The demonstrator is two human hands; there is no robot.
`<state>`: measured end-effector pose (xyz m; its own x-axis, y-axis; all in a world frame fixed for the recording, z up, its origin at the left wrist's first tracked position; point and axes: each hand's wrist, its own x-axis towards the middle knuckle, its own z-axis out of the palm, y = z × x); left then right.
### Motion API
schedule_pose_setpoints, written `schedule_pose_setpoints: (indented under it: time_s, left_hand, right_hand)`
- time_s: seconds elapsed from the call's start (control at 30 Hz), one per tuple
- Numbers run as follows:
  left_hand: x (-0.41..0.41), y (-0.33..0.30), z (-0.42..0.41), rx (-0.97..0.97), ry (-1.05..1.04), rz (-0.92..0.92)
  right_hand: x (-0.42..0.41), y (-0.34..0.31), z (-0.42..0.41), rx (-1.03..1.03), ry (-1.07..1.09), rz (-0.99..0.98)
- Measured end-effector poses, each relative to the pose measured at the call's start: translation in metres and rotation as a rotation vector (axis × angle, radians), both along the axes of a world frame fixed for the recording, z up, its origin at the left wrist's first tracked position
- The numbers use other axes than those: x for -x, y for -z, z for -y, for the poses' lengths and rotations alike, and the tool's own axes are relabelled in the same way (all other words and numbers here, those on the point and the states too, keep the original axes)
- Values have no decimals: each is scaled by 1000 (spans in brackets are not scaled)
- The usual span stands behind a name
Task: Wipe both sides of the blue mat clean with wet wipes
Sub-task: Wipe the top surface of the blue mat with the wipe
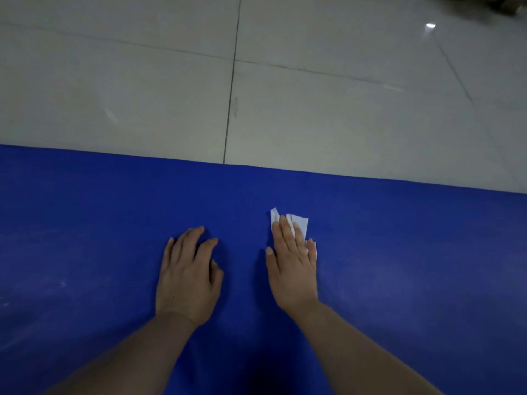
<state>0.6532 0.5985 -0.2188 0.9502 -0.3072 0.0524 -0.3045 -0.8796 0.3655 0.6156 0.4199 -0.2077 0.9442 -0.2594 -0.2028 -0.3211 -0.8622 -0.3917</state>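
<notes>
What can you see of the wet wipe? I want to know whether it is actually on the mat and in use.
The wet wipe is a small white sheet, folded or bunched, thin and soft-looking like damp tissue. It lies flat on the blue mat, a little short of the mat's far edge. The right hand presses it down with straight fingers, covering most of it; only its far end and a strip by the little finger show. The left hand rests on the mat apart from it.

We rest our left hand (188, 276) on the mat (399, 252); right hand (293, 269) beside it presses the wipe (299, 223); floor (142, 95) lies beyond.
</notes>
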Motion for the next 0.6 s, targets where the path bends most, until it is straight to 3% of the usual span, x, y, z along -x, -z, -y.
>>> schedule_pose_setpoints:
  time_s: [0.1, 0.17, 0.2, 0.27, 0.33, 0.47, 0.53, 0.6]
  left_hand:
    - [-3, 1, 1, 11, 1, 0]
    - [-5, 3, 0, 9, -7, 9]
    - [-5, 4, 0, 11, -7, 20]
    - [-5, 3, -1, 13, -5, 12]
    - [-6, 2, 0, 7, -9, 9]
    - [-9, 2, 1, -14, -20, 13]
    - [-9, 2, 1, -21, -17, 18]
    - [-9, 1, 0, -24, -14, 12]
  right_hand:
    - [-16, 2, 9, -52, 256, 91]
    - [-36, 2, 4, 69, 361, 92]
    - [-44, 1, -7, 116, 283, 126]
    - [-51, -3, -33, 70, -80, 171]
    - [-49, -5, -31, -1, -280, 99]
    - [-60, 1, 27, 151, 223, -9]
    - [-66, 0, 16, 185, 197, -65]
    - [-65, -5, -20, 107, -29, -40]
